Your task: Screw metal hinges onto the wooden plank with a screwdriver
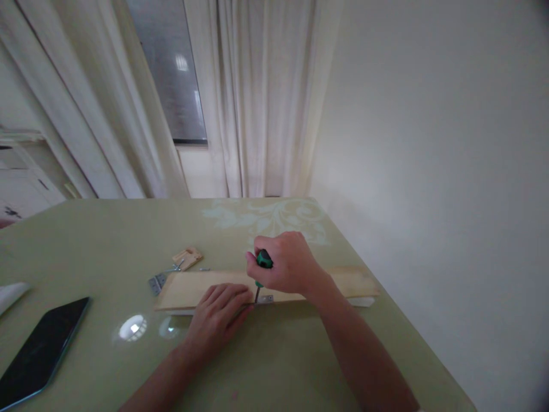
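Observation:
A pale wooden board (189,289) lies flat on the green table (107,246), long side left to right. My right hand (287,264) is wrapped round a screwdriver with a green and black handle (263,260), held upright, its tip down on a small metal hinge (266,298) at the board's near edge. My left hand (221,315) rests flat on the board just left of the hinge, fingers stretched out and together.
A small wooden block (187,257), a metal hinge (158,282) and loose screws lie past the board's left end. A dark phone (43,349) lies at the near left, a white object (11,293) beside it. The table's right edge runs close to the wall; curtains hang behind.

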A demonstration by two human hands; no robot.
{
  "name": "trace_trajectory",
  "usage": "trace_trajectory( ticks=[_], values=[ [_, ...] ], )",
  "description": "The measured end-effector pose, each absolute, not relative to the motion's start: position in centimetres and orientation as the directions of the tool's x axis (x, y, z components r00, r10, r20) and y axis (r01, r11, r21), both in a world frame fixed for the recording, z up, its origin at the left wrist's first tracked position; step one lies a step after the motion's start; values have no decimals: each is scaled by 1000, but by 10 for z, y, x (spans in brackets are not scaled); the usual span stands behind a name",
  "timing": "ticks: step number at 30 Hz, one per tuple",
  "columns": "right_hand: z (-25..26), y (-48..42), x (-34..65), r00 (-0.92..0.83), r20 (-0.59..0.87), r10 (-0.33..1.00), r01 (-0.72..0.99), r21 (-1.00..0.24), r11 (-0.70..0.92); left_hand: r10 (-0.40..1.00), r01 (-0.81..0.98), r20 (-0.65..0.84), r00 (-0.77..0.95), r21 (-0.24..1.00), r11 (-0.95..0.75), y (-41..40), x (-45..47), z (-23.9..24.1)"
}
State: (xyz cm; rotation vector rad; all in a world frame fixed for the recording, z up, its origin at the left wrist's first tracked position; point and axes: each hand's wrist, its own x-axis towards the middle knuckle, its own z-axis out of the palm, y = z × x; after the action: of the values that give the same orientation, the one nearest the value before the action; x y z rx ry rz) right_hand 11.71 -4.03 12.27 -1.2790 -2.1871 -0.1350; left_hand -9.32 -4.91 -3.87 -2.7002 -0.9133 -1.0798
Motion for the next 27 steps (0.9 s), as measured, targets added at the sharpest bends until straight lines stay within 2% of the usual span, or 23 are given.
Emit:
trace_trajectory(
  ticks=[9,15,23,27],
  values=[
    [121,-34,136,-336,515,789,801,-284,527,495,573,682,538,135,-808,-50,-92,-38],
    [119,-32,132,-375,509,775,791,-260,554,518,591,664,539,140,-794,-51,-92,-39],
    [128,-42,132,-502,380,777,729,-297,617,516,621,674,528,108,-776,-52,-92,-37],
    [132,-48,130,-503,353,789,759,-255,599,533,624,653,538,117,-773,-52,-92,-38]
  ],
)
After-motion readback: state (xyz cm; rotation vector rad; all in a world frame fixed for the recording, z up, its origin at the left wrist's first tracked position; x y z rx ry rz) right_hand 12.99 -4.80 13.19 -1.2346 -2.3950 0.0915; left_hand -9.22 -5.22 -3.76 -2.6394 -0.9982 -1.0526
